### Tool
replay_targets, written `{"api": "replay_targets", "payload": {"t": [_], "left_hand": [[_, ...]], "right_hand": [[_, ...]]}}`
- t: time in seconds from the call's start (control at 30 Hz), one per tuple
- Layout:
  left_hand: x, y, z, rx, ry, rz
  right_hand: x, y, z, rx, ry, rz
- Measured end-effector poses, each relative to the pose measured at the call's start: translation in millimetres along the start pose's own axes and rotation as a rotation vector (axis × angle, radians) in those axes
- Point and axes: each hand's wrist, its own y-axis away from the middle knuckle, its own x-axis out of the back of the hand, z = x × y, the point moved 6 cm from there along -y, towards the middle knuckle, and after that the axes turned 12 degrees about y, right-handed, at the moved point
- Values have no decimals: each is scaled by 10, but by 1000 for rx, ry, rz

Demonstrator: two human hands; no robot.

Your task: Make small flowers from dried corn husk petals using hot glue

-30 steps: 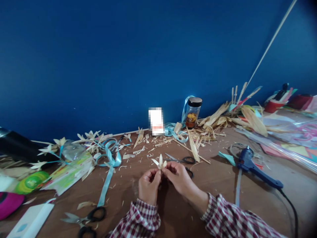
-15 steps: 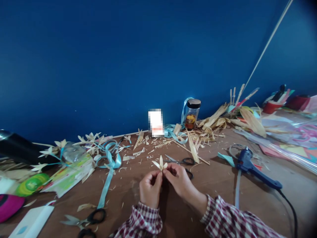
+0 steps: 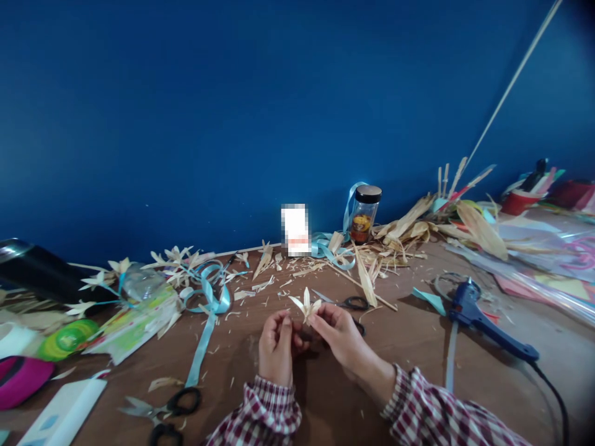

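Observation:
A small pale flower of dry corn husk (image 3: pixel 305 305) stands petals up between the thumb and fingers of my right hand (image 3: pixel 344 339), which pinches its base. Just left of it, my left hand (image 3: pixel 276 348) is closed, its fingers curled and its thumb near the index finger. It is apart from the petals, and I cannot see whether anything is inside it. Behind my right hand lies a pair of black-handled scissors (image 3: pixel 356 303), partly covered by that hand. Another pair of scissors (image 3: pixel 185 401) rests at the front left.
Light blue ribbon (image 3: pixel 204 347) and finished husk flowers (image 3: pixel 174 260) lie to the left. Husk scraps (image 3: pixel 367 279) are strewn at the back near a lidded jar (image 3: pixel 364 214). A blue glue gun (image 3: pixel 493 328) with a cord lies right. A blue wall (image 3: pixel 232 124) stands behind.
My left hand has let go of the flower's base and drawn slightly left. The flower stays in my right hand and tilts a little. The view has shifted slightly left.

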Motion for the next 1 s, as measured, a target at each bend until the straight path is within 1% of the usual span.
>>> {"api": "replay_targets", "payload": {"t": [0.1,0.23,0.37,0.5,0.63,0.77,0.87,1.0], "left_hand": [[-11,-11,-42,39,-53,-53],[-38,-5,-31,34,-71,-98],[-41,-6,-1,27,-81,-99],[-32,-4,-7,45,-79,-103],[-42,1,-30,72,-12,-114],[-52,1,-56,127,39,-112],[-40,-10,-59,135,25,-106],[-27,-23,-49,110,-33,-110]], "right_hand": [[9,-1,-3,-8,-4,3],[-25,-3,-31,26,-13,-50],[-16,-13,3,46,0,-35],[-1,-23,73,9,0,-24],[-8,-18,65,9,-20,-44],[-22,-13,73,-12,-14,-66],[-19,-13,94,-29,-4,-58],[-11,-13,98,-35,16,-45]]}}
